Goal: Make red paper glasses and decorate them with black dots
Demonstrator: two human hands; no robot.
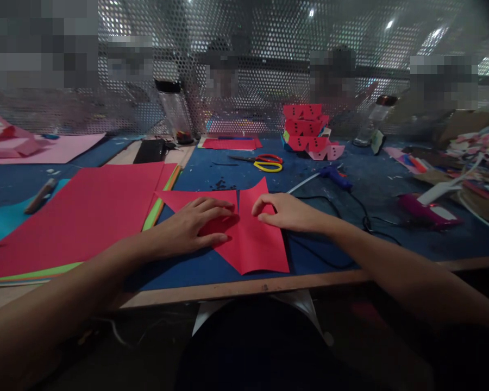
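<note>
A folded sheet of red paper (261, 247) lies on the blue table top in front of me, with a crease down its middle and pointed flaps at the upper left and top. My left hand (201, 220) rests flat on its left part, fingers stretched to the right and slightly apart. On the right part lies my right hand (281, 212), its fingers bent and thumb apart from the forefinger, touching the paper near the upper right edge. No tool is in either hand.
Left lies a stack of large red sheets (106, 212). Behind the paper are scissors (269, 163) and a stack of folded red pieces (307, 130). To the right are a blue glue gun (336, 176), its cable, and a purple-and-white device (432, 212). A glass bottle (175, 114) stands behind.
</note>
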